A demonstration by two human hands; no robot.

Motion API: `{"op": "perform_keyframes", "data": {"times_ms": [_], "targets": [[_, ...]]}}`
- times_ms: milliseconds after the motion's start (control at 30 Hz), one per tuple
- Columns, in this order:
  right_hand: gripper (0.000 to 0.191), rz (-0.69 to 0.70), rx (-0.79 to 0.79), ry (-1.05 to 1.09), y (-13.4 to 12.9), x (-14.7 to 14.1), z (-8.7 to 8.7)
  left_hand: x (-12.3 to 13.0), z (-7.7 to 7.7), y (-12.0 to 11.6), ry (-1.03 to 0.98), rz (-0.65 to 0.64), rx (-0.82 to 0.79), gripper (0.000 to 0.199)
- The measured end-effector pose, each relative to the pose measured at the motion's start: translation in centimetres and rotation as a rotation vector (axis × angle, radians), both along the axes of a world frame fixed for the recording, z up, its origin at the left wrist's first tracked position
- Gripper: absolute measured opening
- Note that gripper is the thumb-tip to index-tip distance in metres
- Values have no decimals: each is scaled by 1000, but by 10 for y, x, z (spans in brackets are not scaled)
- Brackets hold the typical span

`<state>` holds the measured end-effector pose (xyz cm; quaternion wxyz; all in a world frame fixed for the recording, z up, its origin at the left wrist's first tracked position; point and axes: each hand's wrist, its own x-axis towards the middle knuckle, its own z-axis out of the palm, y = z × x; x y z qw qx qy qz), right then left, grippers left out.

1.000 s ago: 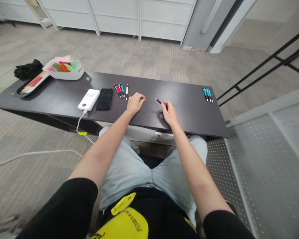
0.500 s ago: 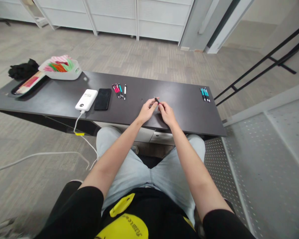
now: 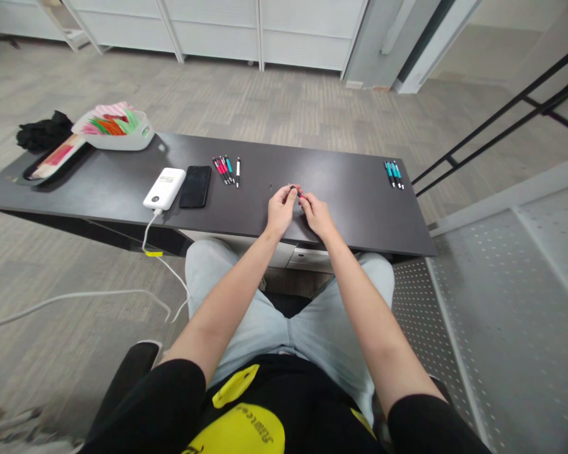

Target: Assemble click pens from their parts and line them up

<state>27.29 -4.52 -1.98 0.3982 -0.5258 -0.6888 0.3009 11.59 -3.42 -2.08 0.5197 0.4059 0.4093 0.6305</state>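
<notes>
Above the dark table (image 3: 355,217), my left hand (image 3: 281,208) pinches the black end of a pen (image 3: 295,189). My right hand (image 3: 316,214) is closed on the pen's red end, just beside my left fingers. Fingers cover much of the pen, so whether its parts are joined cannot be seen. Left of my hands lie several red and teal pens (image 3: 224,170) in a group, with a white pen (image 3: 238,172) beside them. Several teal pens (image 3: 393,174) rest near the table's right end.
A black phone (image 3: 195,186) and a white power bank (image 3: 165,188) with a cable lie on the left. Farther left are a white basket (image 3: 123,141) of colourful items, a dark tray (image 3: 42,180) and a black cloth (image 3: 43,131).
My left hand has turned more upright around the pen, covering more of its black part. More red shows by my right fingers. The view has shifted slightly.
</notes>
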Motion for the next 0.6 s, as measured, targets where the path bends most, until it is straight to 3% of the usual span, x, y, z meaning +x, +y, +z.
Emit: {"op": "perform_keyframes", "data": {"times_ms": [300,467,600], "targets": [[49,-35,80,-49,-3,-6,-4,9,-5,-5,-12,109,12,13],[56,-94,113,-78,-5,-7,-6,23,-2,-4,-17,185,-24,16],[51,-118,119,-125,-7,-8,-8,27,0,-2,16,251,-77,25]]}}
